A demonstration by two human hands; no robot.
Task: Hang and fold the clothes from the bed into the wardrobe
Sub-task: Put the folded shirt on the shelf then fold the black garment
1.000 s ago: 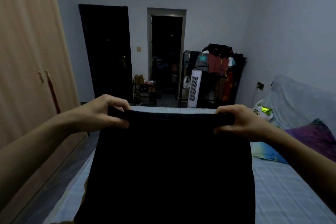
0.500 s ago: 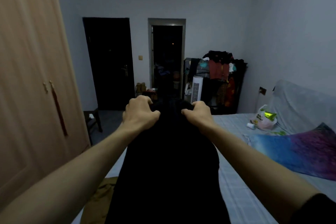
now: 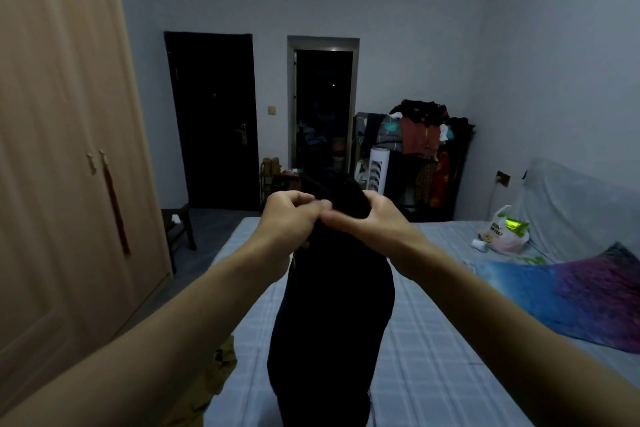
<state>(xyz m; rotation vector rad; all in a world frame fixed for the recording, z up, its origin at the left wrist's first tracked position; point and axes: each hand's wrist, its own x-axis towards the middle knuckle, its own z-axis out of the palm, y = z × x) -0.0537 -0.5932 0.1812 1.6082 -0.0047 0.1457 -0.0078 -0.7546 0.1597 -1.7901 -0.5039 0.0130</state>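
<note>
Left hand and right hand, fingers curled, thumbs touching, both grip the top of a black garment hanging over the bed.

Dim bluish light, wide-angle edge distortion

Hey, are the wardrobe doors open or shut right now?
Shut. The wardrobe panels lie flush, their two handles side by side, no interior showing. Both the left hand and right hand grip the black garment.
</note>
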